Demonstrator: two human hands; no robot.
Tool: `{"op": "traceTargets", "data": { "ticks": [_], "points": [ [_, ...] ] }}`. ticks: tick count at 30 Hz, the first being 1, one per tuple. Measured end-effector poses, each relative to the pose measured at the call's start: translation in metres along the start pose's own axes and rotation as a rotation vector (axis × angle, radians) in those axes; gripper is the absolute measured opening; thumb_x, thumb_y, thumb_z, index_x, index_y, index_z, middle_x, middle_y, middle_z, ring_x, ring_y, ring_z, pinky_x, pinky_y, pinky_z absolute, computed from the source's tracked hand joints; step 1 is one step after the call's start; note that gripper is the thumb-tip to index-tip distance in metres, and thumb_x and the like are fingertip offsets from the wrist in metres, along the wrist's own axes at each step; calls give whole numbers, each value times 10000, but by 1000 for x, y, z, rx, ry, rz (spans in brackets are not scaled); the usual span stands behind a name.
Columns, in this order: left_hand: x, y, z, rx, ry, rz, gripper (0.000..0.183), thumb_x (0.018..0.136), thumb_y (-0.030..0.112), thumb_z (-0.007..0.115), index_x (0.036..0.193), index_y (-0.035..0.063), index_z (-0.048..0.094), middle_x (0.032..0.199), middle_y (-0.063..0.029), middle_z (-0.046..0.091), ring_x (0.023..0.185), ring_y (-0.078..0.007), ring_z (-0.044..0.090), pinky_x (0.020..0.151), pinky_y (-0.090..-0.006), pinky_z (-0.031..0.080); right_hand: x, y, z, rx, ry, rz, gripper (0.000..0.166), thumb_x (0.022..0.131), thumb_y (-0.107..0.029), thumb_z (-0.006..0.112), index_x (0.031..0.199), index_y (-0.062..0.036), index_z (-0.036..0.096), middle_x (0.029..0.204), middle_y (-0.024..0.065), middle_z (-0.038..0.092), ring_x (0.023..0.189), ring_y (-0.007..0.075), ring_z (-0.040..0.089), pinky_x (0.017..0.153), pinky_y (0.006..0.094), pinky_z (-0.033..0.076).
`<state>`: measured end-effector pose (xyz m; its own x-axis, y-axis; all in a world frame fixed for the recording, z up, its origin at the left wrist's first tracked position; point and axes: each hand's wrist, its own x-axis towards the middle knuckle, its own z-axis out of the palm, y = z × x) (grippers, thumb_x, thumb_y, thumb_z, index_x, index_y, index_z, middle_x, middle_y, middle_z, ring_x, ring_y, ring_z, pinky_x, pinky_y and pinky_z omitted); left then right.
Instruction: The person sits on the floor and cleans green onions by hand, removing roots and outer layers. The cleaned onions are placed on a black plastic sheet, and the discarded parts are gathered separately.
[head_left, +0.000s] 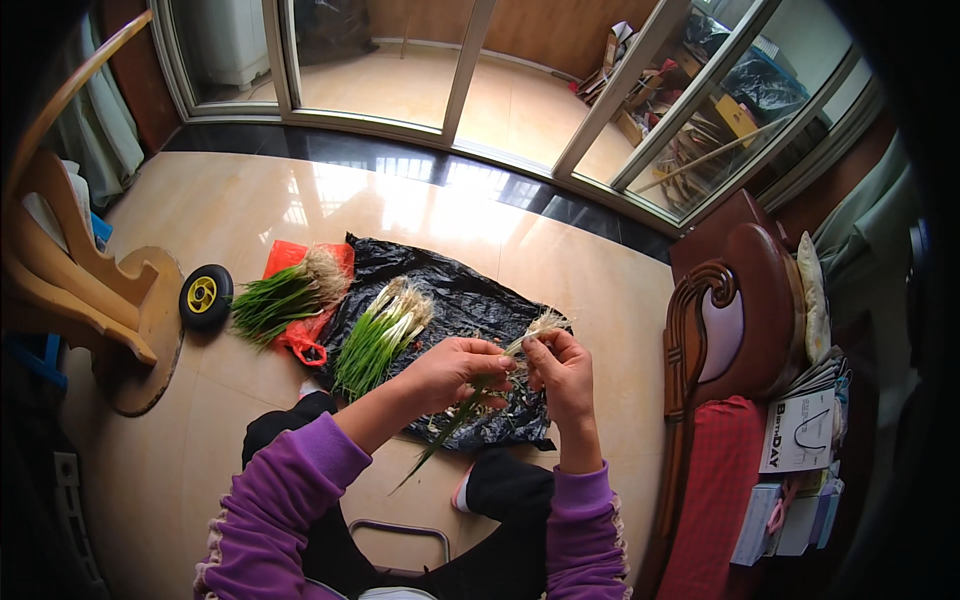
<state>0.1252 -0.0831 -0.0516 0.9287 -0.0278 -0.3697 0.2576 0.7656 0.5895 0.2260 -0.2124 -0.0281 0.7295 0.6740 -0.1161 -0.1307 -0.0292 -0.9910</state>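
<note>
Both my hands meet over a black plastic sheet on the floor. A few thin scallions lie between them, pale roots pointing up and away, green leaves hanging down toward me. My left hand grips the stalks lower down. Close to the roots, my right hand pinches the white ends between thumb and fingers. On the sheet's left part rests a bunch of scallions with clean white stems. Farther left, a bunch with brownish, shaggy roots lies on a red plastic bag. Small scraps are scattered on the sheet beneath my hands.
A black wheel with a yellow hub stands by a wooden stand base at left. To the right is a carved wooden sofa with a red checked cover and several boxes. Glass sliding doors span the far side.
</note>
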Motion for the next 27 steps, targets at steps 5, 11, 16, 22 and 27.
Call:
{"op": "traceTargets", "data": {
  "ticks": [5,11,16,22,27],
  "points": [
    [1,-1,-5,116,-38,26,158,817,104,542,927,-9,536,797,-61,583,708,-153,590,650,-313,525,-4,-2,2,-78,-14,-23,65,768,-48,571,807,-8,537,689,-12,551,543,19,456,463,157,360],
    [-1,-9,9,728,168,514,156,790,103,541,850,-31,595,661,-48,601,568,-80,548,518,-209,433,-2,8,2,-73,113,-57,72,783,-75,533,776,-3,536,655,-13,537,533,23,446,460,171,368],
    [1,-11,4,831,147,487,148,806,118,527,853,-8,588,711,-56,607,620,-99,564,547,-237,457,3,17,-6,-202,209,-182,118,791,-87,492,702,-22,535,557,-22,490,473,15,408,404,156,327],
    [-6,17,-4,-81,126,73,122,871,158,451,914,45,435,985,-141,561,897,-242,573,705,-368,522,4,-7,-35,169,320,-77,104,786,-84,486,692,-48,510,549,-3,468,400,33,370,343,156,283],
    [-4,19,-10,-133,128,115,125,878,172,437,924,58,413,992,-142,556,885,-248,572,677,-361,522,2,-6,-40,111,255,-73,111,807,-93,495,714,-37,518,569,3,480,414,37,378,355,159,289]
  ]
}}
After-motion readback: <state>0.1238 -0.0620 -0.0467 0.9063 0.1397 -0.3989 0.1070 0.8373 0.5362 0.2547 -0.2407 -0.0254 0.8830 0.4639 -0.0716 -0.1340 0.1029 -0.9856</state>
